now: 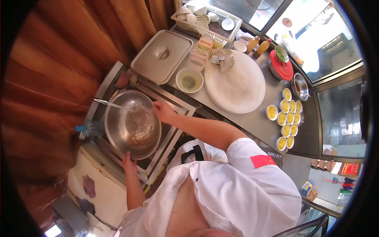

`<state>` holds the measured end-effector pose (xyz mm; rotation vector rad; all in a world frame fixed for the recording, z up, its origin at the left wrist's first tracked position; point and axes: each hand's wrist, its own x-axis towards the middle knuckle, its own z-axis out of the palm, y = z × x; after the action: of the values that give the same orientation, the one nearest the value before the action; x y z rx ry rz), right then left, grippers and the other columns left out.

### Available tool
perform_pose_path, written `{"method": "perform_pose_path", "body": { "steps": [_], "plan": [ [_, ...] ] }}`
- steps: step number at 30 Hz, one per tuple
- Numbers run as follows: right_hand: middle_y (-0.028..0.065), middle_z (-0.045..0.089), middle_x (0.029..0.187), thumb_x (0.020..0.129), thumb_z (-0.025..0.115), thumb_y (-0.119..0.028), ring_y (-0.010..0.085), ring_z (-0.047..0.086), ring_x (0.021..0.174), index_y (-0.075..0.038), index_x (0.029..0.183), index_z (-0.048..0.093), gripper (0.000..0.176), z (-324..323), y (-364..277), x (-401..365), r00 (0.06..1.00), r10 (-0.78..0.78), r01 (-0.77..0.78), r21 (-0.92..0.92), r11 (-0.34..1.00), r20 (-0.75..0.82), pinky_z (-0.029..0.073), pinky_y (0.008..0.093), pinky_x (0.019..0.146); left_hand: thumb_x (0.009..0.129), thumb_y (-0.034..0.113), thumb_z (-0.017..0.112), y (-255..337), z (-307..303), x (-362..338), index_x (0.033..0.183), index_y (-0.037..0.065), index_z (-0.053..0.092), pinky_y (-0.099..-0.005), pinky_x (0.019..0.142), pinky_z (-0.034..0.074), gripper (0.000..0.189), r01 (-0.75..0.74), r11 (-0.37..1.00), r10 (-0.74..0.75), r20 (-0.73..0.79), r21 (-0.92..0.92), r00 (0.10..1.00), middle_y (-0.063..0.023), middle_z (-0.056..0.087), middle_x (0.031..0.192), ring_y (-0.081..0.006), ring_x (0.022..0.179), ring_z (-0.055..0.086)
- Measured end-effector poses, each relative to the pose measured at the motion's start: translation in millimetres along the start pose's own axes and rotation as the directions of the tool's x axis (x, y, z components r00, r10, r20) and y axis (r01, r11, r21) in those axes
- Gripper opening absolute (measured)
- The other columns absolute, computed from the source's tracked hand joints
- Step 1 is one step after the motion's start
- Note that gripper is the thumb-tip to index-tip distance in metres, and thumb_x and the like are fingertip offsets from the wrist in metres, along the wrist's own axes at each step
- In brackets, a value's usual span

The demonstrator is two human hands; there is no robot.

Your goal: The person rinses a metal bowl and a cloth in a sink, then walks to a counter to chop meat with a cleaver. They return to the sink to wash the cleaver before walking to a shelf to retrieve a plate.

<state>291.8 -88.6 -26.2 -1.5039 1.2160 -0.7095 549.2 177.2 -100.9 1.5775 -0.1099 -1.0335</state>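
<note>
A large round metal bowl (114,134) holds rippling clear liquid. My left hand (129,162) is closed on its near rim at the lower side. On the rim's right side, my right hand (163,111) has its fingers closed on the edge. A slim metal spout or handle (101,101) reaches over the bowl's upper left, and a pale streak runs from it towards the liquid. The bowl sits over a metal-framed unit (179,108).
Beyond my right hand are a small bowl of liquid (189,80), a lidded steel tray (152,47) and a round white board (244,83). Several yellow-filled cups (271,112) stand farther right. A blue-capped bottle (91,128) lies left of the bowl, near a brown curtain (51,79).
</note>
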Motion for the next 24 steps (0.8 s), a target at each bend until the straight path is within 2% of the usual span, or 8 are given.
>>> {"method": "perform_pose_path", "body": {
  "steps": [2,7,9,12,14,18,20,24],
  "plan": [
    [0.0123,0.064,0.081,0.091,0.059,-0.019,0.0252,0.062,0.072,-0.001,0.095,0.061,0.019,-27,-18,11,0.992,-0.071,0.084,-0.123,0.989,0.103,0.050,0.0396,0.072,0.089,0.013,0.063,-17,20,-6,0.120,0.001,0.055,-0.0434,0.095,0.048,0.034,0.136,0.918,-0.094,0.129,-0.372,0.987,-0.0126,0.062,0.118,-0.0302,0.108,0.059],
    [0.0048,0.061,0.079,0.094,0.061,-0.027,0.0173,0.060,0.069,-0.005,0.095,0.063,0.022,-59,3,8,0.928,0.247,-0.362,0.524,0.771,0.278,0.053,0.0329,0.068,0.077,0.008,0.061,37,34,-37,0.102,0.004,0.058,-0.0489,0.095,0.049,0.025,0.460,0.830,-0.472,0.041,-0.317,0.881,-0.0136,0.063,0.105,-0.0327,0.103,0.059],
    [0.0040,0.062,0.081,0.095,0.058,-0.029,0.0165,0.063,0.074,-0.006,0.100,0.063,0.024,-62,43,-8,0.856,0.277,-0.492,0.521,0.697,0.437,0.054,0.0314,0.067,0.073,0.008,0.059,72,35,-52,0.094,0.004,0.058,-0.0495,0.093,0.049,0.021,0.512,0.823,-0.538,-0.049,-0.246,0.841,-0.0138,0.063,0.100,-0.0330,0.102,0.059],
    [0.0073,0.062,0.093,0.094,0.058,-0.028,0.0206,0.067,0.083,-0.003,0.108,0.061,0.029,-86,69,-69,0.758,0.330,-0.589,0.375,0.716,0.562,0.055,0.0321,0.070,0.072,0.006,0.057,105,42,-69,0.093,0.002,0.054,-0.0491,0.087,0.049,0.021,0.226,0.954,-0.277,-0.287,-0.200,0.917,-0.0166,0.060,0.105,-0.0330,0.102,0.060],
    [0.0114,0.062,0.114,0.093,0.058,-0.024,0.0218,0.067,0.090,-0.001,0.121,0.056,0.037,-107,93,-99,0.676,0.337,-0.668,0.351,0.656,0.655,0.056,0.0327,0.078,0.076,0.010,0.058,114,57,-75,0.084,0.003,0.061,-0.0481,0.085,0.049,0.011,-0.279,0.942,0.329,-0.357,0.185,0.874,-0.0147,0.062,0.094,-0.0288,0.101,0.060],
    [0.0109,0.062,0.114,0.094,0.056,-0.024,0.0209,0.066,0.091,-0.003,0.122,0.056,0.035,-161,129,-139,0.674,0.406,-0.700,0.356,0.620,0.618,0.055,0.0328,0.074,0.078,0.010,0.056,138,136,-125,0.093,-0.002,0.063,-0.0454,0.090,0.046,0.020,-0.299,0.787,0.505,-0.284,0.540,0.815,-0.0179,0.062,0.117,-0.0303,0.113,0.057],
    [0.0107,0.062,0.114,0.094,0.055,-0.023,0.0204,0.065,0.091,-0.004,0.122,0.056,0.034,-188,141,-153,0.679,0.435,-0.713,0.391,0.582,0.592,0.055,0.0326,0.073,0.079,0.007,0.053,133,141,-138,0.100,-0.010,0.062,-0.0421,0.101,0.041,0.028,-0.392,0.217,0.829,0.044,0.894,0.558,-0.0191,0.051,0.140,-0.0327,0.128,0.049],
    [0.0103,0.063,0.110,0.094,0.057,-0.023,0.0192,0.064,0.085,-0.003,0.121,0.056,0.033,-237,161,-176,0.708,0.509,-0.705,0.451,0.546,0.490,0.054,0.0323,0.071,0.079,0.001,0.048,125,129,-150,0.107,-0.013,0.060,-0.0430,0.114,0.028,0.034,-0.445,-0.095,0.741,0.362,0.890,0.566,-0.0197,0.037,0.151,-0.0389,0.141,0.031]
  ]
}}
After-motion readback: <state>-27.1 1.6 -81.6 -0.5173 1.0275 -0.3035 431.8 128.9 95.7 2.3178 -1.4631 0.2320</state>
